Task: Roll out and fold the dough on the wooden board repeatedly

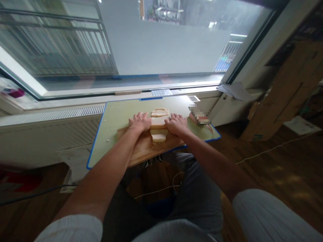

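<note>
A pale wooden rolling pin (158, 125) lies crosswise over a strip of dough (158, 135). My left hand (140, 121) presses on the pin's left end, and my right hand (177, 124) bears down on its right end. Both hands have their palms down over the pin, hiding its ends. Dough shows on the near side of the pin, and more dough with a folded, uneven edge (160, 112) shows on the far side. Beneath is a brown wooden board (141, 148), with small crumbs by the dough's near edge.
The board rests on a light green table (111, 117) with a blue rim. At the table's right side is a pixelated object (200, 115). Beyond stand a radiator (63, 114) and a large window (161, 50). Cardboard (280, 97) leans at right; cables cross the floor.
</note>
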Demonstrator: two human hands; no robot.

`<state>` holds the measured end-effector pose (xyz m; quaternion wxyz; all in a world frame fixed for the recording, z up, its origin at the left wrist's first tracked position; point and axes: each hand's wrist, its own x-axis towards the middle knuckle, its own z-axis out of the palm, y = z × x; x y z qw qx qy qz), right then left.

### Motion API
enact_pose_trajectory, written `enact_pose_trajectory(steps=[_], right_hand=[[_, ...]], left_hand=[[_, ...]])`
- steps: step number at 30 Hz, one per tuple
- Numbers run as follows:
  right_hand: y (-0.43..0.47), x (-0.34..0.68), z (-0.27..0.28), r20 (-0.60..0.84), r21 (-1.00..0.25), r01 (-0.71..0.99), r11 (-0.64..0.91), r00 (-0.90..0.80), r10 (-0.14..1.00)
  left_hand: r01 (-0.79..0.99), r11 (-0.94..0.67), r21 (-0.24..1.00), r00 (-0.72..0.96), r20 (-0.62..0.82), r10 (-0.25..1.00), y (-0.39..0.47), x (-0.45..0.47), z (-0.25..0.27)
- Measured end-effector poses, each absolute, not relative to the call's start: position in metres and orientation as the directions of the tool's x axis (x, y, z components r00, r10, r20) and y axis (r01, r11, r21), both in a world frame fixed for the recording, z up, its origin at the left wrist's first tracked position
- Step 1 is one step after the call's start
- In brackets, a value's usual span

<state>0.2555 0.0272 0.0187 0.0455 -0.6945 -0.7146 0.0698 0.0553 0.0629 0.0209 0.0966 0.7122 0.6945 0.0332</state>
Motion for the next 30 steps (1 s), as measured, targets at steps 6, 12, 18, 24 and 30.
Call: enact_pose_trajectory(steps=[6,12,18,24,30], right_hand=[[-0.021,0.253,0.013,0.133,-0.147,0.988,0.046,-0.027,0.991],[-0.047,0.252,0.004,0.217,-0.158,0.984,0.076,-0.04,0.975],[-0.024,0.251,0.009,0.18,-0.155,0.987,0.051,-0.023,0.983],[0.024,0.252,0.017,0.057,-0.173,0.985,-0.007,0.017,0.998],[0.074,0.256,0.021,-0.04,-0.281,0.957,-0.067,0.058,0.998]], left_hand=[[0.987,-0.044,0.156,0.048,-0.026,0.998,0.015,0.054,0.021],[0.984,-0.082,0.157,0.072,0.065,0.995,-0.014,0.051,0.017],[0.987,-0.056,0.152,0.049,0.05,0.998,0.008,0.053,0.018],[0.982,-0.048,0.181,0.048,0.004,0.999,0.056,0.053,0.018],[0.977,-0.029,0.212,0.021,0.041,0.999,0.1,0.053,0.02]])
